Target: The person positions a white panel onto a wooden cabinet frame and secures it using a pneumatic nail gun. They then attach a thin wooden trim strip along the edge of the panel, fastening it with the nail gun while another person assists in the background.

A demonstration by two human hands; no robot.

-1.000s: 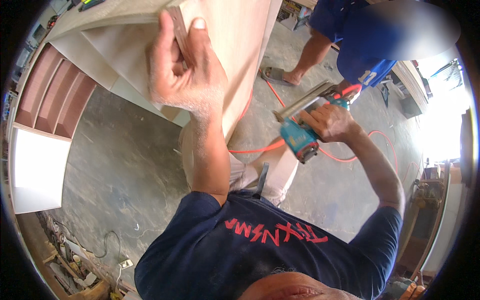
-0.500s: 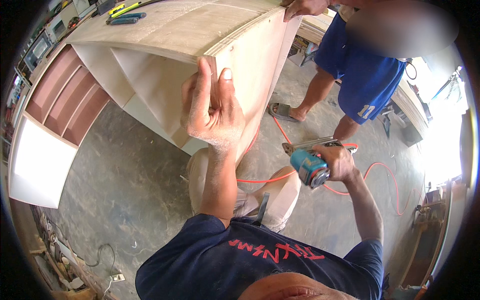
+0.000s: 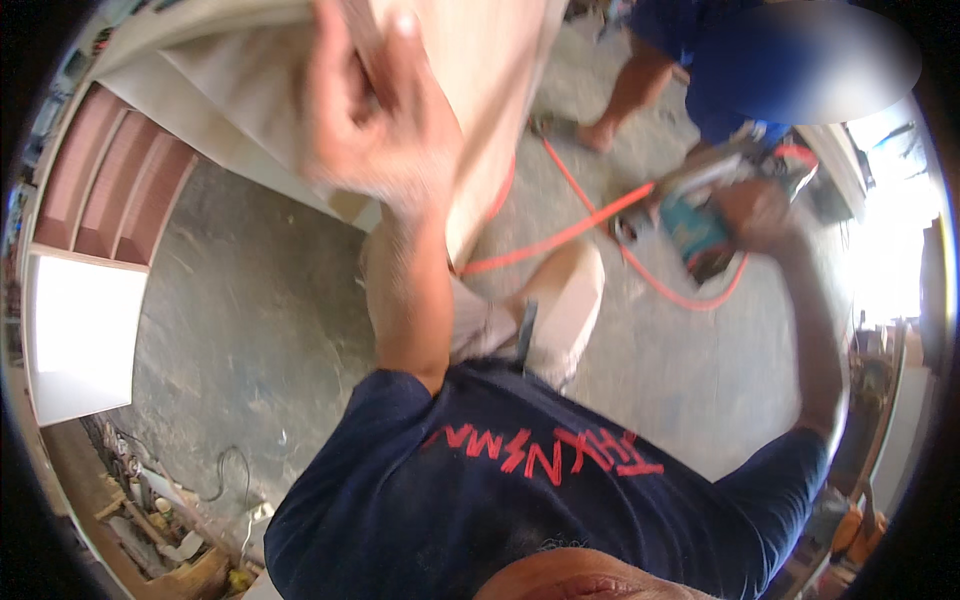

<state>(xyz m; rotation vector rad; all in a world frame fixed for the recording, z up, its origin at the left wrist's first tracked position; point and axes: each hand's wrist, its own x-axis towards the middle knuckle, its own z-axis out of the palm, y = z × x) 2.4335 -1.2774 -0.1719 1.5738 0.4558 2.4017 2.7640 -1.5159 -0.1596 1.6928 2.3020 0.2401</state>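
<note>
A pale plywood cabinet (image 3: 495,70) stands in front of me at the top of the view, its panel edge pointing toward me. My left hand (image 3: 385,150) is closed around that edge, thumb on one side and fingers on the other. Off to the right, my right hand (image 3: 755,215) grips a teal nail gun (image 3: 693,230) by its handle, held away from the cabinet. Motion blurs both the hand and the tool. An orange air hose (image 3: 560,240) runs near the tool and across my legs.
Another person in blue shorts stands beyond the nail gun, with a bare leg (image 3: 640,100) close by. Pinkish-brown shelving (image 3: 115,180) with a white panel (image 3: 85,335) lies at left. Wood scraps (image 3: 150,530) and a cable sit at lower left.
My right hand has swung the nail gun up and to the right. The cabinet edge and my left hand appear higher and further left. The other person's hand on the cabinet is out of view.
</note>
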